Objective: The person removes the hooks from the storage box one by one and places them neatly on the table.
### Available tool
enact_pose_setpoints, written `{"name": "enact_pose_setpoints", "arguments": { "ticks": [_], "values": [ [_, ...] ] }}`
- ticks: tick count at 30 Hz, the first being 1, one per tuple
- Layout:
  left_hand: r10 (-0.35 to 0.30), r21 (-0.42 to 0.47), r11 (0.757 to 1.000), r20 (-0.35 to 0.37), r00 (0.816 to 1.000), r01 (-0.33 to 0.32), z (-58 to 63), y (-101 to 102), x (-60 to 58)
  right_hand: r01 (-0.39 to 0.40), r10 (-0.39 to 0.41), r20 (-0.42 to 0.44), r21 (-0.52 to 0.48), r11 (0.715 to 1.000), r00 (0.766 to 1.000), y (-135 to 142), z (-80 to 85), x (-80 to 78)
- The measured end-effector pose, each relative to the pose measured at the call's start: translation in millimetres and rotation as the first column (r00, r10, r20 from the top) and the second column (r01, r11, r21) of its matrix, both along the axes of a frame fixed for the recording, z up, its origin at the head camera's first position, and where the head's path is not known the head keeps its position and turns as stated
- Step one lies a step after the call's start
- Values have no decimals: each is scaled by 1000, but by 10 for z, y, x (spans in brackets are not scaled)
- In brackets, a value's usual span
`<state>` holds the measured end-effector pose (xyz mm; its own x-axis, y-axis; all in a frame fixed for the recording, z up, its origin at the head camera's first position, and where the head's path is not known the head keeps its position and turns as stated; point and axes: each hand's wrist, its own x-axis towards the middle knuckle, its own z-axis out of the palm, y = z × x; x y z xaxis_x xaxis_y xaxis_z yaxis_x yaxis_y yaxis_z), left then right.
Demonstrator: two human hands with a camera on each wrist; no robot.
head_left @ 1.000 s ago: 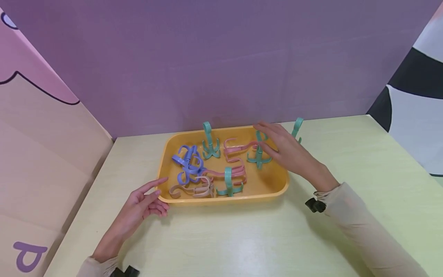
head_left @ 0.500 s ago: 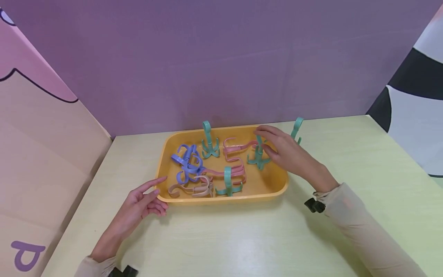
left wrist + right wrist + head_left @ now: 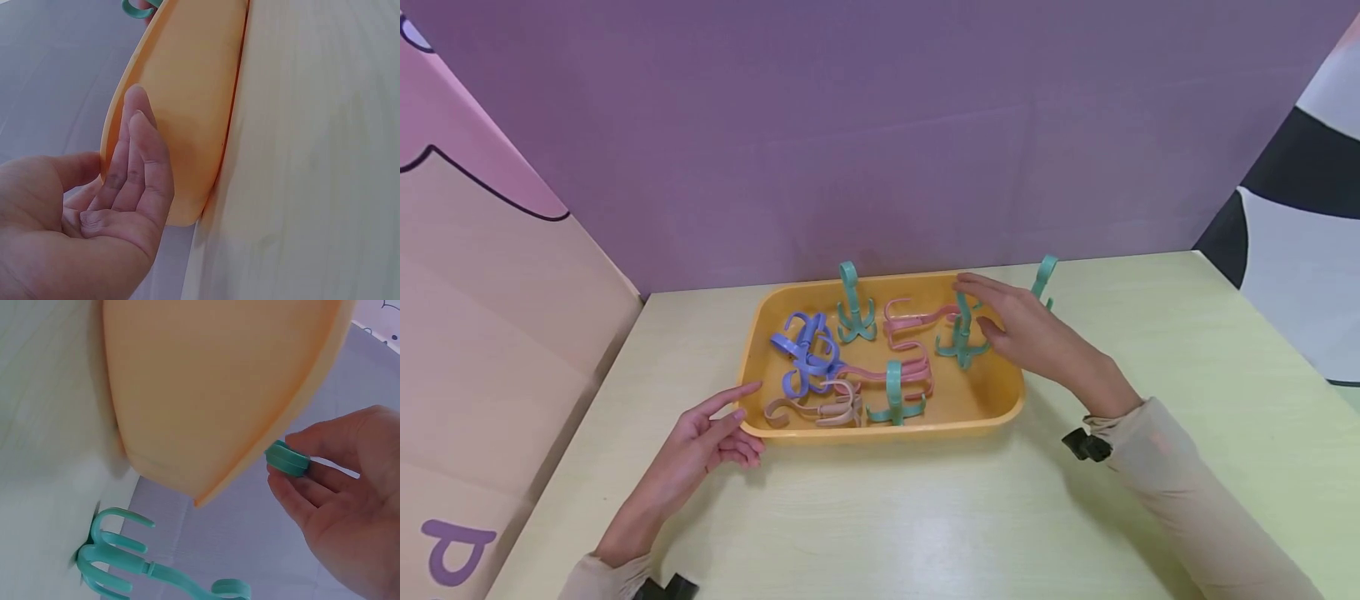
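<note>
In the head view a yellow plastic tray rests on the table with several multi-prong hanging hooks inside. My left hand grips its near left corner; in the left wrist view the thumb is at the rim and the fingers lie along the outer wall. My right hand reaches over the tray's right end. Its thumb and fingertips pinch the top loop of a green hanging hook, which stands prongs down in the tray. The loop shows between the fingertips in the right wrist view.
Inside the tray are blue hooks, pink hooks, a beige hook and green hooks. Another green hook stands on the table beyond the right hand. A purple wall rises behind the table.
My right thumb and fingers have shifted slightly around the green hanging hook's top, with the thumb moving a little right. The left hand and tray have hardly moved.
</note>
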<state>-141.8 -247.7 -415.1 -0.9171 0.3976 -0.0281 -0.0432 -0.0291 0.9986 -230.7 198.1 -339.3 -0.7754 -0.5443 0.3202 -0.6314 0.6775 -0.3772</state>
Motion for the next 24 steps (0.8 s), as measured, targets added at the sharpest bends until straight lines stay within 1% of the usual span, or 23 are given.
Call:
{"name": "enact_pose_setpoints", "arguments": {
  "ticks": [15, 19, 24],
  "values": [
    [10, -21, 1000, -1, 1000, -10, 6, 18, 6, 28, -28, -24, 8, 1000, 999, -1, 72, 44],
    [6, -19, 1000, -2, 1000, -6, 11, 18, 5, 38, -38, -29, -17, 999, 999, 3, 74, 39],
    [2, -18, 1000, -8, 1000, -3, 9, 13, 5, 31, -34, -54, -54, 998, 998, -1, 50, 20]
  ]
}}
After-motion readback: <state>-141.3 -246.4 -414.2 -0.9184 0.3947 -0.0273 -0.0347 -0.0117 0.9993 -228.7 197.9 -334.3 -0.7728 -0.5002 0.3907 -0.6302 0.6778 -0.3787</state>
